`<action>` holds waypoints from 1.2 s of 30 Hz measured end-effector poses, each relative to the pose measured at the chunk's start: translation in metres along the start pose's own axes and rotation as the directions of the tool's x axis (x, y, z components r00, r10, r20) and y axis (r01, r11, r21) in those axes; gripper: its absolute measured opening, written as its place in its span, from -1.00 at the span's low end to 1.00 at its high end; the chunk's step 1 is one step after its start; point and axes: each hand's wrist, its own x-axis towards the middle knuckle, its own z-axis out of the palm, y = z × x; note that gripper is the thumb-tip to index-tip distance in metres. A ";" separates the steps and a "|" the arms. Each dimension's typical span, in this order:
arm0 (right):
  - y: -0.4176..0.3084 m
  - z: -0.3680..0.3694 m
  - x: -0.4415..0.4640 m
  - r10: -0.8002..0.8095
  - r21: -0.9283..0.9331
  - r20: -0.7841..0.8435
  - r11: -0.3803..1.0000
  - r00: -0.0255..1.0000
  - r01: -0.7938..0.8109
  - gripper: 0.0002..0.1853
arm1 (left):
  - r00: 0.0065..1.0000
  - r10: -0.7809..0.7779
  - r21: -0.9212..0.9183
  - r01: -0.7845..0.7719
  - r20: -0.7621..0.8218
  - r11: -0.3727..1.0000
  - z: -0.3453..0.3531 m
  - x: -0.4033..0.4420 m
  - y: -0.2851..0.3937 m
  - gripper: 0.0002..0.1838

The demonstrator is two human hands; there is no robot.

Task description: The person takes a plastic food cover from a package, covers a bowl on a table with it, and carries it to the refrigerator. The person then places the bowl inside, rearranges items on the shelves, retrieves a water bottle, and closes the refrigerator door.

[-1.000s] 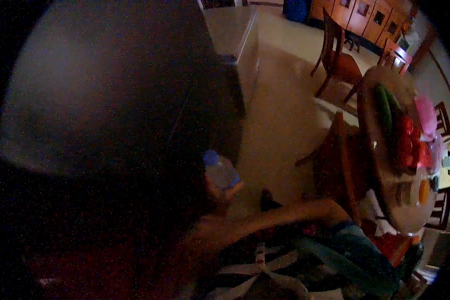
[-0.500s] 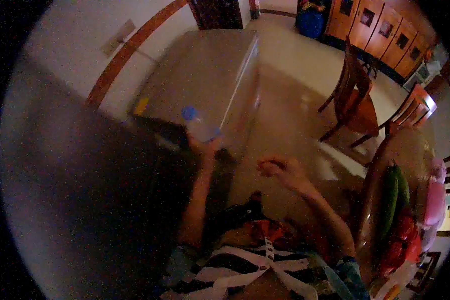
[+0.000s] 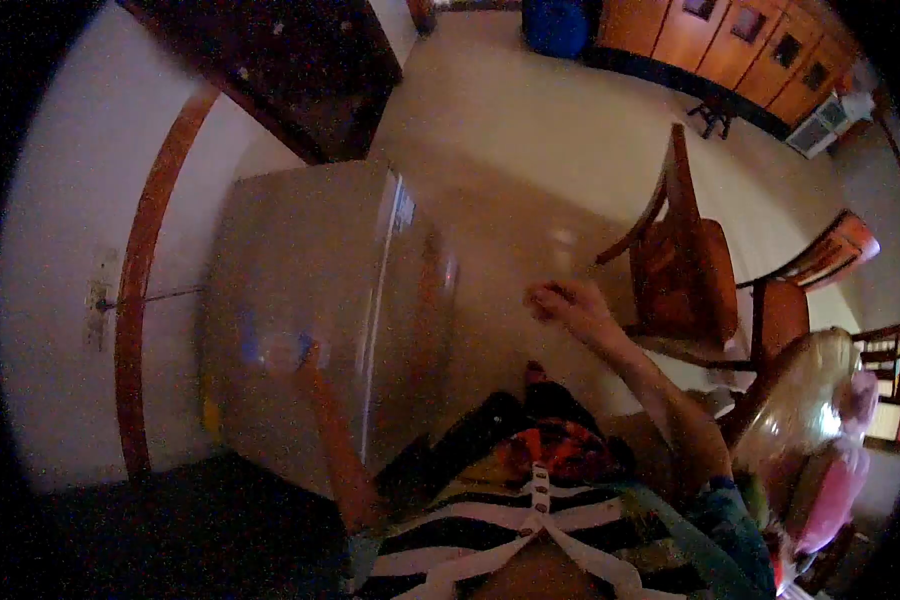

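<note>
A clear plastic bottle with blue ends (image 3: 275, 354) is smeared by motion. My left hand (image 3: 310, 368) grips one end of it over the pale top of a large boxy appliance (image 3: 300, 240); whether the bottle touches that top is unclear. Off to the right, above the floor, my right hand (image 3: 570, 305) is held with its fingers curled in. What lies inside those fingers, if anything, is hidden.
A cord runs from the appliance to a wall socket (image 3: 97, 297). Dark furniture (image 3: 280, 60) stands behind it. Wooden chairs (image 3: 685, 270) and a round table (image 3: 800, 400) with pink bags are on the right. Farther back are a blue bin (image 3: 555, 25) and wooden cabinets (image 3: 660, 30).
The view has turned and moved nearer the appliance. My left hand has carried the bottle leftward over its top. My right hand stays curled, in much the same place.
</note>
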 end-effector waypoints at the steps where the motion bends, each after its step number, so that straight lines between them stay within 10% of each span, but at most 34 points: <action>1: -0.013 0.014 0.022 0.009 -0.028 0.035 1.000 0.999 -0.008 -0.77 | 0.999 -0.036 0.010 0.036 -0.032 0.999 -0.020 -0.003 -0.001 -0.48; 9: -0.099 0.118 0.224 -0.038 -0.089 0.452 0.992 0.891 0.087 -0.79 | 0.954 -0.201 0.035 0.213 -0.221 0.976 -0.063 0.084 0.012 -0.50; 12: -0.095 0.146 0.242 0.084 -0.183 0.366 0.983 0.927 -0.017 -0.81 | 0.941 -0.233 0.045 0.251 -0.246 0.967 -0.076 0.138 0.005 -0.51; 13: -0.088 0.155 0.266 0.222 0.025 0.090 0.974 0.971 -0.225 -0.82 | 0.942 -0.246 0.051 0.264 -0.226 0.963 -0.068 0.163 0.013 -0.51; 16: -0.083 0.128 0.334 0.143 0.132 0.202 0.976 0.969 -0.171 -0.82 | 0.948 -0.260 0.058 0.275 -0.185 0.960 -0.046 0.249 0.037 -0.52; 19: -0.103 0.095 0.386 -0.075 -0.116 0.454 0.983 0.888 0.143 -0.72 | 0.957 -0.273 0.049 0.279 -0.093 0.959 0.002 0.317 0.051 -0.53; 21: -0.159 0.080 0.427 0.300 -0.004 0.213 0.952 0.930 -0.307 -0.89 | 0.958 -0.287 0.013 0.287 0.007 0.958 0.047 0.365 0.055 -0.53; 25: -0.162 0.107 0.551 0.252 0.332 0.149 0.898 0.956 -0.288 -0.76 | 0.936 -0.289 -0.060 0.306 0.201 0.950 0.099 0.489 0.036 -0.54; 26: -0.209 0.138 0.608 0.383 0.026 0.116 0.921 0.916 -0.389 -0.72 | 0.927 -0.294 -0.077 0.319 0.231 0.945 0.109 0.532 0.024 -0.55; 32: -0.256 0.162 0.858 0.042 -0.315 0.397 0.944 0.917 0.093 -0.69 | 0.942 -0.250 0.044 0.246 0.225 0.968 0.204 0.799 0.075 -0.64; 34: -0.264 0.172 0.917 0.274 -0.113 0.214 0.960 0.938 -0.255 -0.68 | 0.957 -0.263 0.218 0.232 0.123 0.948 0.277 0.888 0.135 -0.65; 36: -0.277 0.170 0.964 0.258 -0.183 0.007 0.950 0.966 -0.253 -0.68 | 0.919 -0.246 0.173 0.201 0.309 0.964 0.358 0.982 0.171 -0.68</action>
